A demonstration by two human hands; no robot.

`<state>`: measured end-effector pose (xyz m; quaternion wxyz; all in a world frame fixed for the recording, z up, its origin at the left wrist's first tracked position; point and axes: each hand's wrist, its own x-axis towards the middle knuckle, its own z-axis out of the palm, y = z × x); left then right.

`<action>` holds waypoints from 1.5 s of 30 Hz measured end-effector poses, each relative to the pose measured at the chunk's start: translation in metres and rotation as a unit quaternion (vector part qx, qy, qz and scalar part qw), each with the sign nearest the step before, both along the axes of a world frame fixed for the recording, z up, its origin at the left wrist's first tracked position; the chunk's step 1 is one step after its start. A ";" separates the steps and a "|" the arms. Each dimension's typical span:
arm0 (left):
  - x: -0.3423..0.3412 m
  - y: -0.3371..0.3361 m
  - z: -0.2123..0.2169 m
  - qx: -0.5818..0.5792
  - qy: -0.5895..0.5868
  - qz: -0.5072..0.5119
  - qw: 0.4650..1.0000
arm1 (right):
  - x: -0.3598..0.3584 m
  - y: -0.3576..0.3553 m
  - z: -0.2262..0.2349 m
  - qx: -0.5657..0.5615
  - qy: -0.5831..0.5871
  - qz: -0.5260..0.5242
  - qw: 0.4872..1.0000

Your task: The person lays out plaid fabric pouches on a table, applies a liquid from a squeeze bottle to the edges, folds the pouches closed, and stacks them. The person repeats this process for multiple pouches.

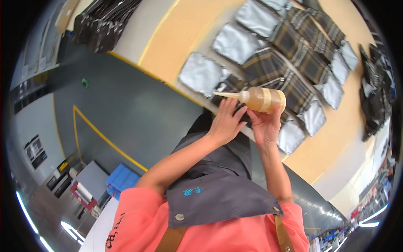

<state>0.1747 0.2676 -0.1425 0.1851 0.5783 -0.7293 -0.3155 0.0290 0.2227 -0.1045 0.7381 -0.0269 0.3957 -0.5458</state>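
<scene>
Right hand (265,124) wrapped around the fat end of a soft plastic squeeze bottle (261,99), grip closed on it. Bottle held sideways above the desk (184,38), amber liquid inside, pale band around the middle, tapered cream nozzle (226,95) pointing left. Left hand (227,122) raised beside it, fingertips at the bottle's neck, fingers loosely spread; whether actually clamped, impossible to tell. Below, on the tan desk, rows of flat rectangular pieces: dark plaid fabric panels (294,50) edged with shiny silver-grey padded pieces (201,74). Black stacked pieces (375,92) at the right edge. Grey apron (218,189) over a coral shirt nearest the camera.
</scene>
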 end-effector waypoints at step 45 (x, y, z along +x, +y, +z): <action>-0.089 -0.113 -0.006 -0.007 -0.047 0.080 0.996 | -0.085 -0.138 -0.025 -0.384 0.403 0.159 0.816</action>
